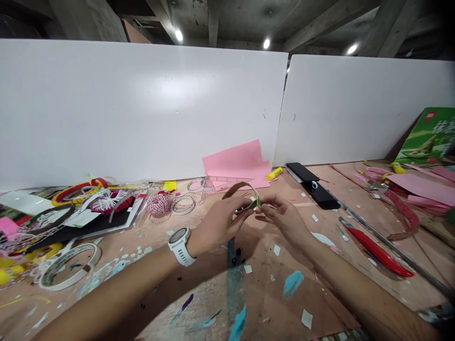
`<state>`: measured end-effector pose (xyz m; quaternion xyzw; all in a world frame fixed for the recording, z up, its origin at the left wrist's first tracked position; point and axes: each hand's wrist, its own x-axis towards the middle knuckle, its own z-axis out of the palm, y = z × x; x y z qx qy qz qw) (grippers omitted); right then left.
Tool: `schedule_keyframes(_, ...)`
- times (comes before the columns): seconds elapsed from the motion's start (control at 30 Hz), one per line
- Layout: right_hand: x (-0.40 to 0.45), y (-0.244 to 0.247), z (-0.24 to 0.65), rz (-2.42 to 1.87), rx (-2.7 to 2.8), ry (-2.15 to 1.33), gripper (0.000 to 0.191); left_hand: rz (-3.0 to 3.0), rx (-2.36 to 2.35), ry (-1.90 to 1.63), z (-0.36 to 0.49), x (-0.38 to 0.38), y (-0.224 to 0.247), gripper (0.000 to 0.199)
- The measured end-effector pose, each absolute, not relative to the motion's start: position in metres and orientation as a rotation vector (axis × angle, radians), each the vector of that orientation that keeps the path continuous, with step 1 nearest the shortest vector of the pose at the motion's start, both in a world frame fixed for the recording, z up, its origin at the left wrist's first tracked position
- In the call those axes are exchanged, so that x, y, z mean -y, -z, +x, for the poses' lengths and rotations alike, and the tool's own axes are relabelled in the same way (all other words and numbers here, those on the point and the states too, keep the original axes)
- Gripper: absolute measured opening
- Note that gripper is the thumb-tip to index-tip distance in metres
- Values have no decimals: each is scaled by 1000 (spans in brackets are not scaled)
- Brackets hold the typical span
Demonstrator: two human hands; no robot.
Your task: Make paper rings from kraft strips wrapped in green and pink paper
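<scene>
Between my two hands is a thin curved strip (pixel 256 192), brown-green with a pale edge, bent into a loop; its exact kind is not clear. My left hand (pixel 222 219), with a white watch (pixel 181 245) on the wrist, is closed on the strip's left side. My right hand (pixel 284 217) pinches the strip's right end with thumb and fingers. Both hands are above the middle of the wooden table (pixel 277 308). Behind the strip, a pink paper sheet (pixel 234 163) leans against the white panel.
At the left are a tape roll (pixel 93 258), red-white twine (pixel 159 204) and a pile of coloured cords (pixel 110 203). To the right lie phones (pixel 302 173), a red utility knife (pixel 382 251), a long metal ruler (pixel 387 241) and a yellow glue stick (pixel 275 174). White panels (pixel 142 113) stand behind.
</scene>
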<state>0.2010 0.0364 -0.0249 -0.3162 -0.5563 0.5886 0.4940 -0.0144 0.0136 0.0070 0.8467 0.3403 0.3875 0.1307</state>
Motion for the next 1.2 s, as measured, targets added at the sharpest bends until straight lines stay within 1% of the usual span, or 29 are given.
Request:
schedule_keyframes(0.07,-38,19,207,-804,1388,-1277,33,2461,-955,-988,-22,-17,-19,22)
schedule_keyframes(0.13,-37,12,213,-815,1545,-1117,41,2423,-880,-857,-29,-19,-29,26)
schedule_keyframes(0.2,-34,7,218,-799,1774,-1019,38,2380,-812,-795,-33,-19,-35,29)
schedule_keyframes(0.27,-32,6,220,-770,1941,-994,32,2367,-794,-785,-34,-19,-37,30)
schedule_keyframes(0.43,-34,14,215,-774,2056,-918,25,2404,-802,-739,-33,-19,-34,31)
schedule_keyframes(0.53,-34,16,213,-807,2055,-902,23,2429,-816,-711,-33,-20,-32,32)
schedule_keyframes(1.0,-33,11,213,-949,2059,-963,28,2602,-748,-674,-29,-17,-32,30)
schedule_keyframes(1.2,-32,8,214,-972,2116,-1032,30,2603,-765,-586,-25,-14,-31,35)
